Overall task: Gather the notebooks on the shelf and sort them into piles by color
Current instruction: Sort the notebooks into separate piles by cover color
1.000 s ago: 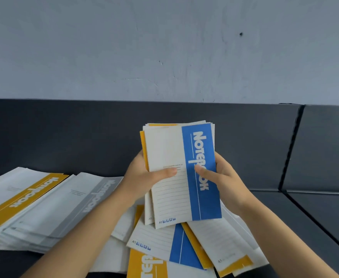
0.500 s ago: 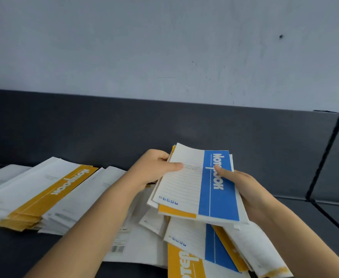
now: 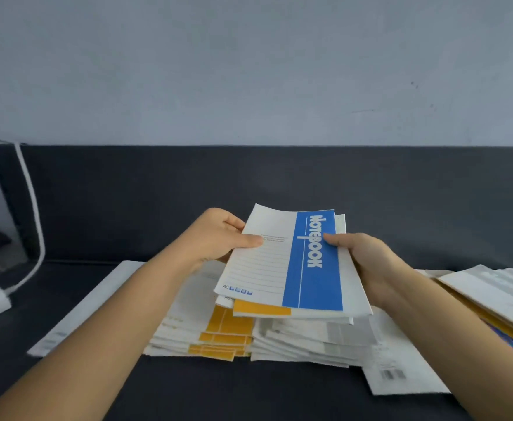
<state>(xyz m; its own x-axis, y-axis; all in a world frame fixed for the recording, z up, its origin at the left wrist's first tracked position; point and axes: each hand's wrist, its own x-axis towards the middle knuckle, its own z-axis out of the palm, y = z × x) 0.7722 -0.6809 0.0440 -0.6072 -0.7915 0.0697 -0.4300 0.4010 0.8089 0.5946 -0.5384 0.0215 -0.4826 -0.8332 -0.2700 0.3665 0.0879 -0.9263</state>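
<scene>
Hands meet over a held stack of notebooks, raised just above the dark shelf [image 3: 188, 390]. The left hand [image 3: 219, 235] pinches the stack's left edge, thumb on the white cover; the right hand [image 3: 367, 262] pinches the right edge, thumb on the blue band. On top lies the blue-banded notebook [image 3: 279, 262], with a yellow-banded notebook [image 3: 261, 308] showing beneath it. Below the stack, on the shelf, a yellow pile [image 3: 222, 338] and a grey pile [image 3: 319, 335] sit side by side, touching. An unsorted heap [image 3: 492, 293] lies at the far right. A white cable [image 3: 32, 208] hangs at the left.
</scene>
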